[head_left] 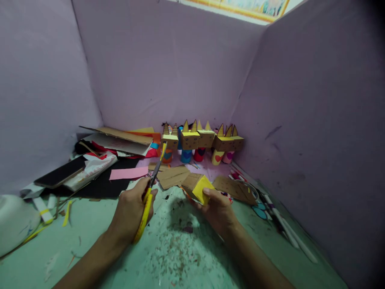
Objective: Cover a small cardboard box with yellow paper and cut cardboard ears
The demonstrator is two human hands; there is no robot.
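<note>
Scissors (146, 208) clamped in L hand (132, 206); blades (155, 173) apart or together, can't be told. Cardboard box (191, 183) w/ yellow paper (199, 189) pinched in R hand (221, 206), held over table (141, 271). Box poss. dented if squeezed too hard; paper poss. nicked if blades swung across.

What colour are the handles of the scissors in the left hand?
Yellow: the scissors' handles show best in the head view, in the left hand.

There are two hands (130, 204), five heart-marked tubes (187, 155) and one pink strip (129, 173).
</note>
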